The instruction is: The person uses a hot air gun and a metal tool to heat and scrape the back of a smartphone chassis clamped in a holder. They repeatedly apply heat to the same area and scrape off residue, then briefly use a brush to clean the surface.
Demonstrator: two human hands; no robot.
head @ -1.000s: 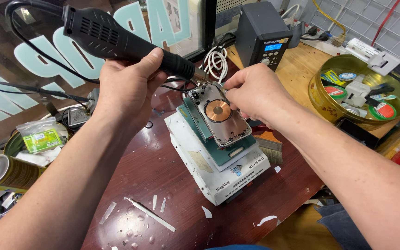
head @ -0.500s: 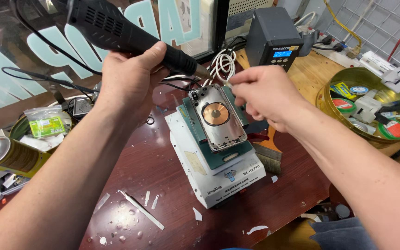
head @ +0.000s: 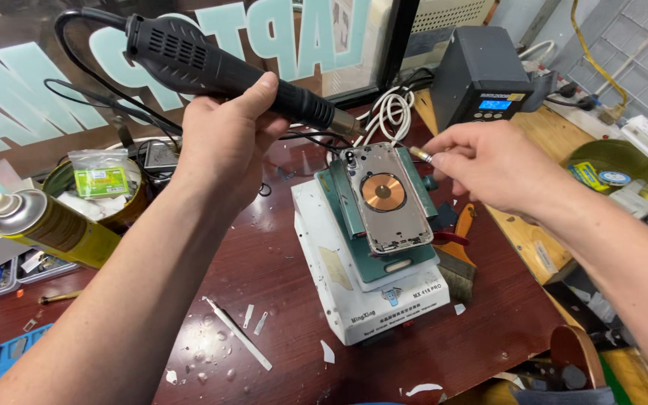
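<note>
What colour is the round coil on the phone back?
Copper-orange coil, seen best in the head view.

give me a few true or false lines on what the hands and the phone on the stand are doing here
1. The left hand grips a black hot air gun. True.
2. The gun's nozzle points away from the phone back. False: the metal tip angles down toward the phone's top end.
3. The right hand pinches a small metal-tipped tool in its fingers. True.
4. The phone back lies flat on the bare table. False: it sits in a green holder on a white stand.
5. A copper-coloured coil shows in the phone back. True.
6. The spray can stands at the right, by the right hand. False: it lies tilted at the left edge.
</note>
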